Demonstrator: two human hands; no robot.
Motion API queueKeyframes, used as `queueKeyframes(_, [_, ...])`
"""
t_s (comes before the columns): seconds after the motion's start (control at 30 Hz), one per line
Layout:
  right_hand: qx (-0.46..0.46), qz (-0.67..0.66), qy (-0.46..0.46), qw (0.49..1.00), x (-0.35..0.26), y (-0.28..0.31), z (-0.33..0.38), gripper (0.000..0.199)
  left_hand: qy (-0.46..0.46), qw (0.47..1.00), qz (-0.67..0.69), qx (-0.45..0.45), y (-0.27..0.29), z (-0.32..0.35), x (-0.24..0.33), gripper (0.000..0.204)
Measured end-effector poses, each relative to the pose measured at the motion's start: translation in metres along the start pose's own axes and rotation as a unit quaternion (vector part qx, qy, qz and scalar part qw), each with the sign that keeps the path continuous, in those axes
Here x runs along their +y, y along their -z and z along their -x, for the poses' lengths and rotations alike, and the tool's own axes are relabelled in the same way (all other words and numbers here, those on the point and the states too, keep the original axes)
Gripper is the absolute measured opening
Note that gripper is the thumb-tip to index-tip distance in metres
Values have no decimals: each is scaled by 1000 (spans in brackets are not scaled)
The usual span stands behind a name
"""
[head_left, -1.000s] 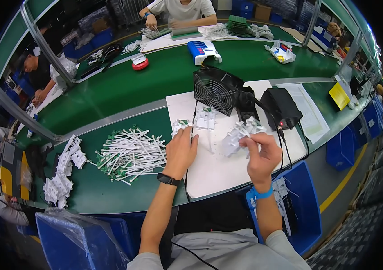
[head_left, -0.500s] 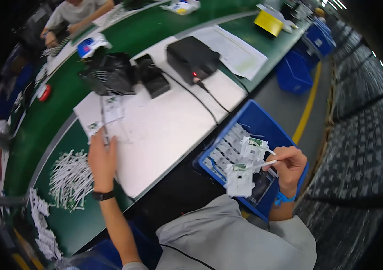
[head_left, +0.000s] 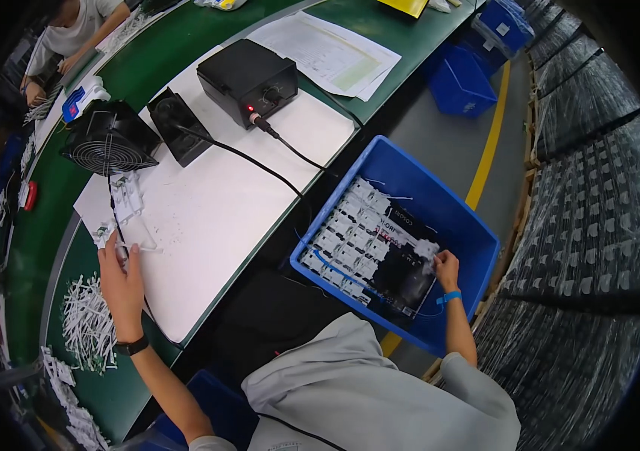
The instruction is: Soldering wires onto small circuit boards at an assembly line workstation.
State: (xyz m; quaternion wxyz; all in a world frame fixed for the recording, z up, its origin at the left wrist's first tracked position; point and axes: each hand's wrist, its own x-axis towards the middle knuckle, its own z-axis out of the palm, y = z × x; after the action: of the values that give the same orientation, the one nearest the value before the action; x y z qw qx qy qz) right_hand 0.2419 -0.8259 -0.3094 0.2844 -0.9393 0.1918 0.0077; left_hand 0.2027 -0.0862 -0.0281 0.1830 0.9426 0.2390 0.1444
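Observation:
My right hand [head_left: 446, 267], with a blue wristband, reaches down into a blue bin [head_left: 411, 163] at my right side. Its fingers are closed on a small white plastic part [head_left: 427, 248]. Rows of similar white parts [head_left: 346, 229] lie in the bin over a dark sheet. My left hand [head_left: 121, 272], wearing a black watch, rests on the white mat [head_left: 215, 218] on the green bench. It grips a thin corded tool [head_left: 141, 248], whose tip points right. A few white parts [head_left: 126, 197] lie just beyond it.
On the mat stand a black control box [head_left: 248, 75] with a cable, a black fan [head_left: 109, 140] and a small black stand [head_left: 175, 129]. Papers [head_left: 331, 52] lie further along. White strips [head_left: 87, 325] are piled at left. Another blue bin [head_left: 459, 75] and a yellow floor line [head_left: 490, 143] are at right. Another person [head_left: 79, 16] works opposite.
My view has swung right and down. My right hand carried the white part from the mat down into the blue bin. My left hand stayed on the mat with the tool.

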Motion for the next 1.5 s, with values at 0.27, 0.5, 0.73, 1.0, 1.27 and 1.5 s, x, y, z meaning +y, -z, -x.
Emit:
queueKeyframes(0.27, [32, 281, -46, 958, 28, -10, -45, 15, -13, 1000, -9, 18, -5, -2, -3, 46])
queueKeyframes(0.5, [-88, 261, 76, 958, -7, -10, -62, 11, -5, 1000, 13, 10, -3, -1, -2, 46])
queueKeyframes(0.73, [-157, 458, 21, 875, -3, 28, -47, 19, -9, 1000, -6, 7, -4, 0, -5, 45])
queueKeyframes(1.0, [-63, 429, 121, 893, 14, -17, -66, 12, -7, 1000, -1, 2, -3, -3, 3, 43])
queueKeyframes(1.27, [-70, 262, 204, 941, -63, -74, -70, 9, 4, 1000, -9, 12, -4, 0, 2, 40])
queueKeyframes(1.5, [-76, 86, 174, 978, -75, -88, -96, 15, 9, 1000, -21, 13, -7, -4, 9, 39])
